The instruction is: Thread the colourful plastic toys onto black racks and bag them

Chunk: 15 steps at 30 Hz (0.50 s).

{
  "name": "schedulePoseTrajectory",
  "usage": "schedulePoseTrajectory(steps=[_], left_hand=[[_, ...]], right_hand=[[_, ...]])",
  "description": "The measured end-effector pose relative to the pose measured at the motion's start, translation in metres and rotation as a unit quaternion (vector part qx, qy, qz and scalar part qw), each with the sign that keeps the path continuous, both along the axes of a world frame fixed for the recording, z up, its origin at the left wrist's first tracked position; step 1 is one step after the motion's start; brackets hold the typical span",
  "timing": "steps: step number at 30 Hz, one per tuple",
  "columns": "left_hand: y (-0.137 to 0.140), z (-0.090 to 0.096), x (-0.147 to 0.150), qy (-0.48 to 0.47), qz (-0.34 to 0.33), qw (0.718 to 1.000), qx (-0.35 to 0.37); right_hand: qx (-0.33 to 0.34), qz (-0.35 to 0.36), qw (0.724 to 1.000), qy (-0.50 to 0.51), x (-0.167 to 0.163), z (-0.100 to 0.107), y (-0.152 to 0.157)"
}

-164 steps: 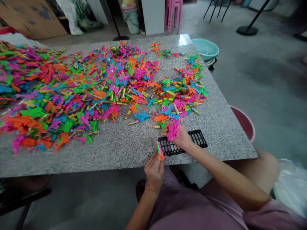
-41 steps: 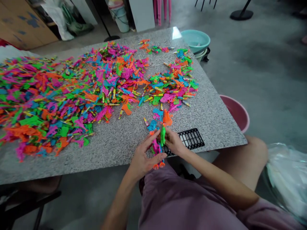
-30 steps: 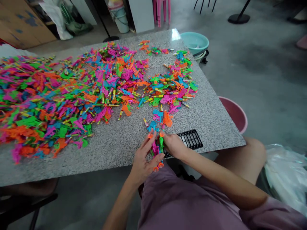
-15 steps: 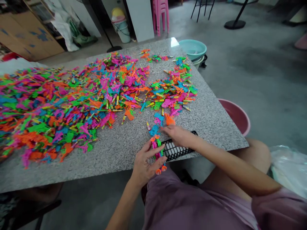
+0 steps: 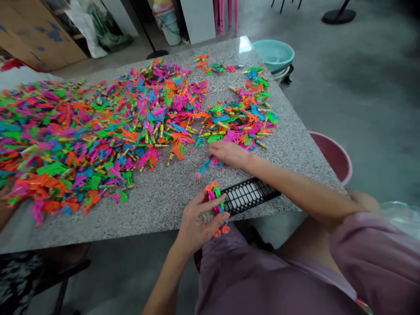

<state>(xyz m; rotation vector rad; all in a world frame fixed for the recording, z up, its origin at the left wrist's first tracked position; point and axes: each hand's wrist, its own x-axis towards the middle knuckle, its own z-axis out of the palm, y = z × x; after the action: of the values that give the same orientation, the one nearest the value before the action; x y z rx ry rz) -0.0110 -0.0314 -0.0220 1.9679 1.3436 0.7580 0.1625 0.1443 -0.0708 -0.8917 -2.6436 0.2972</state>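
My left hand [image 5: 198, 218] is closed around a small bundle of toy guns [image 5: 215, 210] in pink, green and blue, with orange suction cups at both ends. The bundle is upright at the table's near edge, beside the left end of a black plastic basket [image 5: 251, 197] with slotted sides. My right hand [image 5: 231, 154] reaches over the near side of a loose heap of toy guns [image 5: 243, 118]; its fingertips are partly hidden and blurred. Just below it lie a blue toy gun [image 5: 204, 167] and a pink one.
A wide heap of the same toys [image 5: 82, 144] covers the left of the speckled stone table [image 5: 157, 205]. Another person's hand [image 5: 7, 192] touches its left edge. Past the right edge stand a turquoise basin [image 5: 274, 52] and a pink basin [image 5: 333, 157].
My right hand has moved forward from beside the basket to the toy heap, uncovering more of the basket. The blue and orange toys near it have shifted or gone from sight. My left hand keeps its bundle.
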Motion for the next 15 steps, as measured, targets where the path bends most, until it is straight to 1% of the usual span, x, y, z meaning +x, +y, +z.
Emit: schedulePoseTrajectory(steps=[1,2,3,4,5,6,7,8,9,11,13,15], left_hand=[[0.001,-0.001,-0.001,-0.002,0.008,1.000,-0.006],[0.001,-0.002,-0.001,-0.008,0.014,1.000,-0.013],[0.001,-0.003,-0.001,-0.016,0.021,0.999,-0.020],[0.002,-0.005,-0.001,-0.023,0.028,0.999,-0.027],[0.002,-0.006,-0.001,-0.030,0.034,0.998,-0.033],[0.002,-0.007,0.000,-0.033,0.038,0.998,-0.039],[0.002,-0.008,0.001,-0.037,0.042,0.997,-0.045],[0.002,-0.008,0.002,-0.041,0.043,0.997,-0.052],[0.001,-0.008,0.002,-0.049,0.042,0.996,-0.059],[0.001,-0.007,0.004,-0.068,0.039,0.994,-0.072],[0.000,-0.006,0.004,-0.080,0.039,0.993,-0.082],[0.000,-0.006,0.004,-0.078,0.048,0.991,-0.096]], right_hand=[[-0.029,-0.082,0.994,0.066,0.015,0.002,-0.011],[-0.068,-0.163,0.976,0.127,0.028,0.003,-0.027],[-0.118,-0.227,0.951,0.174,0.040,0.002,-0.048],[-0.174,-0.268,0.924,0.208,0.048,-0.001,-0.073],[-0.243,-0.267,0.903,0.232,0.052,-0.007,-0.099],[-0.315,-0.240,0.882,0.255,0.053,-0.013,-0.125],[-0.349,-0.230,0.863,0.283,0.052,-0.021,-0.149],[-0.365,-0.218,0.855,0.298,0.048,-0.028,-0.168],[-0.364,-0.214,0.854,0.305,0.043,-0.033,-0.183],[-0.340,-0.216,0.874,0.270,0.032,-0.039,-0.195],[-0.320,-0.221,0.904,0.179,0.025,-0.035,-0.192],[-0.305,-0.225,0.923,0.064,0.020,-0.025,-0.183]])
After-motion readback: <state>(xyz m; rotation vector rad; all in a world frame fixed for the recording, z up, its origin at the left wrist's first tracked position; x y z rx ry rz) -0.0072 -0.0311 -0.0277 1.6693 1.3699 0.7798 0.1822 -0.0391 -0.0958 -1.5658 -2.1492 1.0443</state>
